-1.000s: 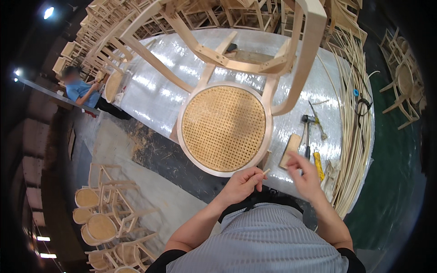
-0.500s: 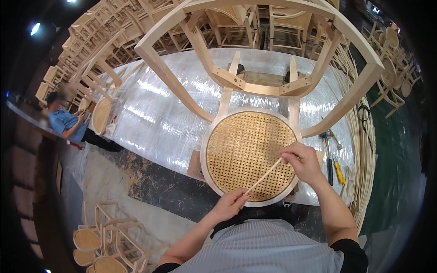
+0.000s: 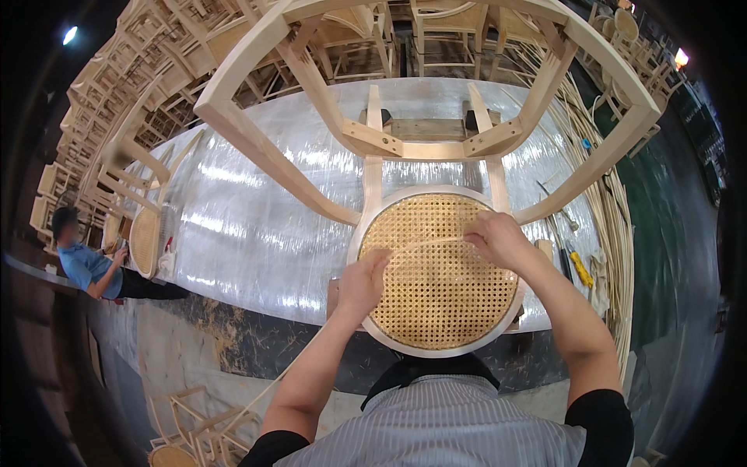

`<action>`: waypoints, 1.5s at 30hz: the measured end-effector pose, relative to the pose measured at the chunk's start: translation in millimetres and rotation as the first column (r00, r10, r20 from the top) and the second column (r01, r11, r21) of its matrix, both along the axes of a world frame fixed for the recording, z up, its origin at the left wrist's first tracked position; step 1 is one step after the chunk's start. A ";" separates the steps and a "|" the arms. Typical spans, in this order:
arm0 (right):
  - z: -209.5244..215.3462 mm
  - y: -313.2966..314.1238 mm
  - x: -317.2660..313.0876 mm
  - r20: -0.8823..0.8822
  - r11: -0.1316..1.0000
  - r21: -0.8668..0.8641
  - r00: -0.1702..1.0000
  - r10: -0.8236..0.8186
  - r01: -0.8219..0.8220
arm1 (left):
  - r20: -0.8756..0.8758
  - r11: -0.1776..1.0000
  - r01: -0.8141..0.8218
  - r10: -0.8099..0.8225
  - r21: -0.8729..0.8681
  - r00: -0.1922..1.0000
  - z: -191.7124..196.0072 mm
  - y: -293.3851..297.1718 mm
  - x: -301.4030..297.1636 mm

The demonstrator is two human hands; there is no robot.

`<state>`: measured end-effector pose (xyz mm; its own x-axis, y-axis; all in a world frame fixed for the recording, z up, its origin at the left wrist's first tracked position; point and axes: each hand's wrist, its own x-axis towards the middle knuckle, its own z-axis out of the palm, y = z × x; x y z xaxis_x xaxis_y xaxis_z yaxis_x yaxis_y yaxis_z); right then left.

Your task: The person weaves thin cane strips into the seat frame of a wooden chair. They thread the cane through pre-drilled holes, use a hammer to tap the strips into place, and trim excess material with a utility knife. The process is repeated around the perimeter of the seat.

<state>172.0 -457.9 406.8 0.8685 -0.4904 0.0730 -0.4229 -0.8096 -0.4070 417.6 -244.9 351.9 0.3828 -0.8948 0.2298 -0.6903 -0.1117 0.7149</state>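
Observation:
In front of me lies a wooden chair on its back, its curved frame [image 3: 233,128] rising at the far side. The round seat holds a woven cane panel [image 3: 443,303] inside a pale wooden rim [image 3: 412,350]. A thin rattan strip [image 3: 429,243] spans the panel, slightly bowed, between my two hands. My left hand [image 3: 362,286] pinches it over the seat's left edge, and a long tail runs down past my left forearm. Its other end is in the closed fingers of my right hand [image 3: 496,238], over the upper right of the panel.
Plastic film covers the bench [image 3: 249,226]. To the right lie a yellow-handled tool [image 3: 580,268], a black-handled tool [image 3: 566,266] and a bundle of long rattan strips [image 3: 620,288]. A person in blue [image 3: 85,265] works at the far left. Many chairs stand behind.
Both hands have moved up over the seat, the left one also leftward. The strip has gone from slanted and straight to nearly level and bowed. The view has shifted.

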 end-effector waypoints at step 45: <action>-40.1 -129.8 156.1 -0.333 0.931 0.351 0.917 0.219 -0.095 | 0.369 0.890 0.244 -0.391 0.385 0.843 -19.5 -142.7 52.1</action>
<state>328.1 -587.7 366.6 0.8714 -0.2874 -0.3975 -0.4683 -0.7286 -0.4999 469.7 -387.6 332.4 -0.0059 -0.9999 -0.0091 -0.9517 0.0028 0.3071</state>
